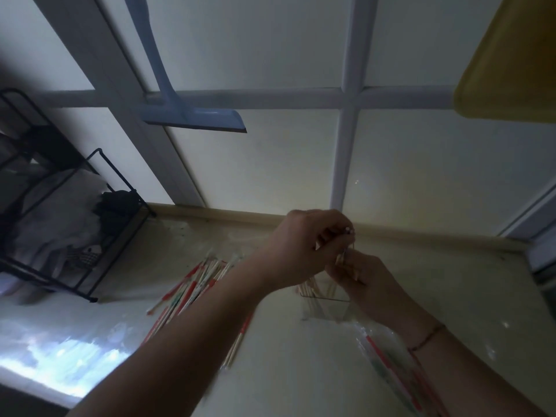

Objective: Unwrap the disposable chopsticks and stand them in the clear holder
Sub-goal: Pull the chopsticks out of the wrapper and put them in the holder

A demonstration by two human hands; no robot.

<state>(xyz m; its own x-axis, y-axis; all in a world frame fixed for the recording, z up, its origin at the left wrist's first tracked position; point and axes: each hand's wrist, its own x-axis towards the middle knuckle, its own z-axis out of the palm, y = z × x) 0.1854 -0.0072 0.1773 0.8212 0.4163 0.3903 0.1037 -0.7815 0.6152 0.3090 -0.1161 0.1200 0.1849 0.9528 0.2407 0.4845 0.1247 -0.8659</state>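
Wooden chopsticks (346, 261) pinched between both hands' grip, above clear holder (326, 299).

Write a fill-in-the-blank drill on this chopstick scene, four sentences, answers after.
1. Both hands, left hand and right hand, meet just above the clear ____.
2. The pile of wrapped chopsticks lies to the ____ of the holder.
3. A black wire ____ stands at the counter's left end.
4. The squeegee on the window is ____ in colour.

Answers: holder; left; rack; blue
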